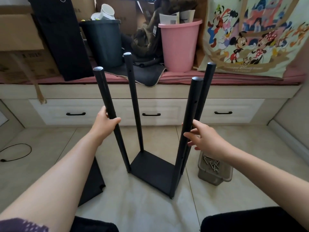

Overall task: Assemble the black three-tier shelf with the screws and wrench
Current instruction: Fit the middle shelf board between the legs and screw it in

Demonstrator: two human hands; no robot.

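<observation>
The fingers (115, 120) of the left hand (104, 123) were curled round the near left pole (110, 114) of the shelf frame, thumb on the far side, clamped about midway up its length. The right hand (203, 139) had its fingers (189, 135) loosely spread and only slightly bent, their tips touching the near right pole (189, 118) without closing round it.

Both poles rose from the black bottom board (153, 168), which stood on the tiled floor (142, 203) between the two forearms. Two more poles stood at its far corners: the far left pole (133, 101) upright and the far right pole (204, 87) partly hidden behind the near right one. All four splayed outward toward their capped tops, and small holes showed along their sides.

A second black board (93, 180) lay on the floor just left of the frame, partly under the left forearm. Right of the frame, near the right wrist, sat a clear plastic box (215, 173) with loose screws (212, 164) inside. Beyond stood a low drawer unit (150, 104) bearing a pink bucket (178, 46) and a dark bin (103, 42).
</observation>
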